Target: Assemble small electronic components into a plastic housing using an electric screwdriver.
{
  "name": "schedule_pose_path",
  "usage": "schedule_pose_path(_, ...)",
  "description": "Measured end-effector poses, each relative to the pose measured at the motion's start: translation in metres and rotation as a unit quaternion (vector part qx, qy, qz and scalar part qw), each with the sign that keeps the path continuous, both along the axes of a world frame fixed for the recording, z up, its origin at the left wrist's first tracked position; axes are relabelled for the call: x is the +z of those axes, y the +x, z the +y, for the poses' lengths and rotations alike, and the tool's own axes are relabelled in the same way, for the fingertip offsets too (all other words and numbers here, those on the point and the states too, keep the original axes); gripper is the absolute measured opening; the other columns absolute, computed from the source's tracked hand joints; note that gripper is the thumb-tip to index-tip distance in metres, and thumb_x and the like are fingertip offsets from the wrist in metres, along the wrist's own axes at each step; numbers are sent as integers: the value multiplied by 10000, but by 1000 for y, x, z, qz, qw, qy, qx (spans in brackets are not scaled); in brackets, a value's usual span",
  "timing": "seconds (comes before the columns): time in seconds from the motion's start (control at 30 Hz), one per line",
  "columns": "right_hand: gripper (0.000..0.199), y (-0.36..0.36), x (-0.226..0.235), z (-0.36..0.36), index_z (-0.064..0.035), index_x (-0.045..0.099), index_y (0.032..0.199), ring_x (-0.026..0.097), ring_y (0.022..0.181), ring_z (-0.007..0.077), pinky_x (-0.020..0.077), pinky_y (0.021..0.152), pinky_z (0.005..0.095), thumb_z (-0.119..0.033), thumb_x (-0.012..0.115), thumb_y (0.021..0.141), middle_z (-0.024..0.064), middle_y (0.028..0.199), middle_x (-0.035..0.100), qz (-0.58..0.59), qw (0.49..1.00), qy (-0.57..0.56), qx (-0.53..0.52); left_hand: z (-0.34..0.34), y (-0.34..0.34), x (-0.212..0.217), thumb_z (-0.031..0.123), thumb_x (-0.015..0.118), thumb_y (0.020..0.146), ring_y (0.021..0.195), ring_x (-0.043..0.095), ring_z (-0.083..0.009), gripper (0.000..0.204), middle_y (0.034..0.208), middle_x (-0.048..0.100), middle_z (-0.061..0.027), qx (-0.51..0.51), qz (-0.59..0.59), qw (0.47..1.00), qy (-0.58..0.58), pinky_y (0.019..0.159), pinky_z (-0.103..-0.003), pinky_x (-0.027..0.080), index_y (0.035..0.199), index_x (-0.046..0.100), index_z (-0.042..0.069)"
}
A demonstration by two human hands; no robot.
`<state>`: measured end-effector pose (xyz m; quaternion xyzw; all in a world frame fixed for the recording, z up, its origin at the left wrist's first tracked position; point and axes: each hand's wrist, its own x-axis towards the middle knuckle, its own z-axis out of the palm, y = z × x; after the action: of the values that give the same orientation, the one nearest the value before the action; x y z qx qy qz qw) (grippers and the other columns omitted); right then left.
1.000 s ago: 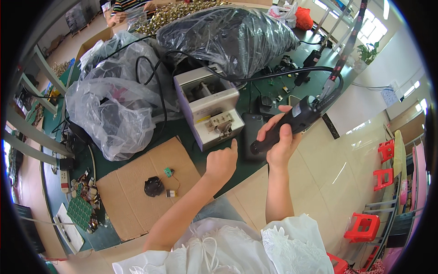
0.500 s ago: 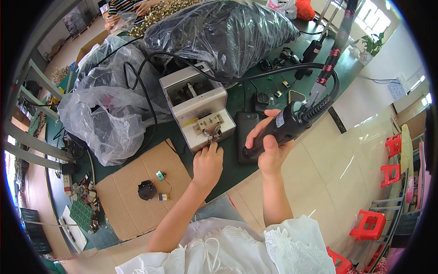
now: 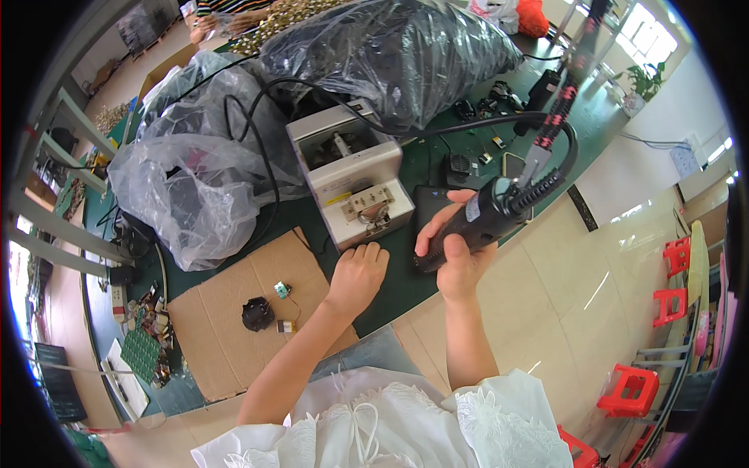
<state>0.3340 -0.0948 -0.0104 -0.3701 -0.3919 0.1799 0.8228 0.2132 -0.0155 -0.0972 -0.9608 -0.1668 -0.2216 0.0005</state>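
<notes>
My right hand (image 3: 459, 269) grips a black electric screwdriver (image 3: 477, 222), thumb along its side; the tool is tilted, its lower end toward the bench and its cord end up to the right. My left hand (image 3: 359, 274), fingers curled, is at the lower front edge of a light grey screw feeder (image 3: 343, 175). What its fingertips hold, if anything, is hidden. The feeder has an open hopper and a metal block on its front. On a cardboard sheet (image 3: 222, 343) lie a round black part (image 3: 257, 313), a small green board (image 3: 282, 289) and a small silvery battery-like piece (image 3: 286, 326).
Large clear plastic bags (image 3: 183, 207) and a dark-filled bag (image 3: 382, 58) stand behind the feeder. A black cable (image 3: 468, 123) runs across to the screwdriver. A dark flat box (image 3: 429, 207) lies beside it. Green circuit boards (image 3: 142, 352) sit at left; red stools (image 3: 629, 390) at right.
The view has shifted slightly, so the bench things appear a little farther right and up. My left hand has drawn slightly back from the feeder's front. The right hand still grips the electric screwdriver.
</notes>
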Motion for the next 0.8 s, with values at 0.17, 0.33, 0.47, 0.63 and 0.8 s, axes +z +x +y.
schedule_pose_path(0.17,623,-12,-4,-1,35,409,1172,542,542,129,424,504,234,-333,715,772,57,720,564,-3,1000,-20,3,-5,-6,3,119,560,696,712,527,-158,73,730,466,-38,45,-11,999,27,617,-260,426,741,505,103)
schedule_pose_path(0.33,660,-21,-3,3,43,407,1153,545,520,139,421,486,237,-381,720,756,61,708,565,-16,999,-29,-11,-8,-14,6,98,569,690,775,545,-186,82,780,492,-46,36,49,998,-11,674,-285,450,759,524,92)
schedule_pose_path(0.47,677,-25,0,5,47,403,1146,547,506,147,419,478,238,-411,710,753,69,688,567,-18,999,-42,-28,5,-13,7,109,573,693,769,546,-178,75,750,493,-42,-6,61,998,-1,648,-273,452,745,522,90)
schedule_pose_path(0.63,651,-27,3,5,37,411,1128,537,484,156,423,451,247,-442,667,769,77,683,551,-37,997,-54,-48,5,-12,10,131,579,701,783,552,-171,86,744,493,-39,-16,75,994,73,626,-267,454,744,521,86)
schedule_pose_path(0.8,654,-31,5,7,10,403,1127,511,456,160,424,422,273,-508,613,786,68,681,519,-52,995,-64,-64,1,-23,20,102,581,739,722,516,-135,71,723,478,-29,-13,-29,999,-16,593,-248,431,771,534,58)
